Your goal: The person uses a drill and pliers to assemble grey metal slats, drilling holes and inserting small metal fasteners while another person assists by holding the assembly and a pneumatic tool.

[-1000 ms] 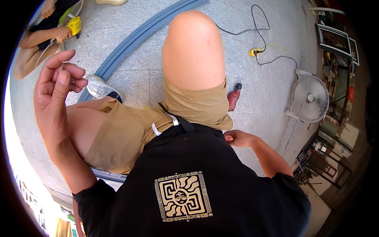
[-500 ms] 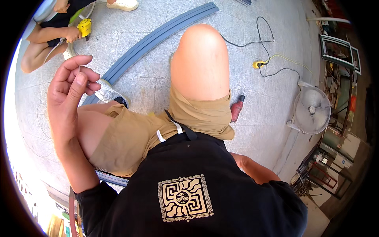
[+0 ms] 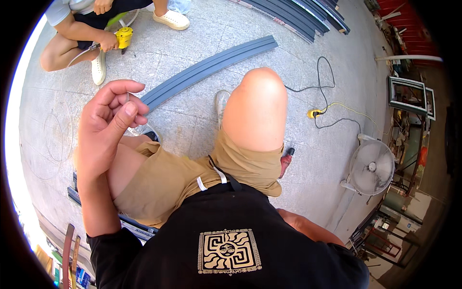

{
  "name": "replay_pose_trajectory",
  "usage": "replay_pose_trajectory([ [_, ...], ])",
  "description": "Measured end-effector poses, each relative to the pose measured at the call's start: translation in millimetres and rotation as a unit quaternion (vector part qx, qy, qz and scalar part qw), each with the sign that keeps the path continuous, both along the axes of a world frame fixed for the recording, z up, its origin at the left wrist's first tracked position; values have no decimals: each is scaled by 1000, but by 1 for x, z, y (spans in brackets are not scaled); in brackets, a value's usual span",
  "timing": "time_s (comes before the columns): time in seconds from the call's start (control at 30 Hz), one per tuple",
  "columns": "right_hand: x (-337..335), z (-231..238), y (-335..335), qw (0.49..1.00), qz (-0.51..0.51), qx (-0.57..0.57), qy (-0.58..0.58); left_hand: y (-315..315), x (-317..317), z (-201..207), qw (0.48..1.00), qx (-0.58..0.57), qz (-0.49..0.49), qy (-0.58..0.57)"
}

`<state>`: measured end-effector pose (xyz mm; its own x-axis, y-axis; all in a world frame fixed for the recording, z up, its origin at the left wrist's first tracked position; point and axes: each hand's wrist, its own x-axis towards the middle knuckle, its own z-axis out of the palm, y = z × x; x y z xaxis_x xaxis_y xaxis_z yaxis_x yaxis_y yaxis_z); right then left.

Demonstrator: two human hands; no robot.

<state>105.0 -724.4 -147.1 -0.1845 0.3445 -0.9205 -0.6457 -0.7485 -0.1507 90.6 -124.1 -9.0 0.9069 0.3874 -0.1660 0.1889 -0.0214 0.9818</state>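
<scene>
My left hand point(image 3: 108, 127) is raised over my left thigh, its fingers curled in toward the thumb. A tiny pale sliver shows between the fingers, too small to name. Beyond that hand, a long grey grooved profile point(image 3: 211, 65) lies on the floor, its near end hidden behind the fingers. Only my right forearm point(image 3: 308, 225) shows, at the right side of my black shirt; the hand itself is hidden. Beside my right knee a red bottle-shaped thing with a black end point(image 3: 286, 164) rests on the floor, partly covered by my shorts.
At the far left another person's hand point(image 3: 109, 42) grips a yellow power tool point(image 3: 124, 37). More grey profiles point(image 3: 293, 17) lie stacked at the back. To the right are a yellow socket point(image 3: 313, 113) with cables, a fan point(image 3: 371, 167), and window frames point(image 3: 409, 93). Sticks point(image 3: 69, 253) stand lower left.
The view has tilted up, so floor things sit lower and the stacked profiles show more. My left hand appears farther right and lower, its fingers still curled.
</scene>
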Motion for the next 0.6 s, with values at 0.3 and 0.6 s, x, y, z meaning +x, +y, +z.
replay_pose_trajectory([
  [0.3,73,-111,-17,907,226,-72,-348,13,-11,-13,994,82,56,36],
  [0.6,141,-275,-20,840,92,-161,-509,43,-30,-45,981,95,85,148],
])
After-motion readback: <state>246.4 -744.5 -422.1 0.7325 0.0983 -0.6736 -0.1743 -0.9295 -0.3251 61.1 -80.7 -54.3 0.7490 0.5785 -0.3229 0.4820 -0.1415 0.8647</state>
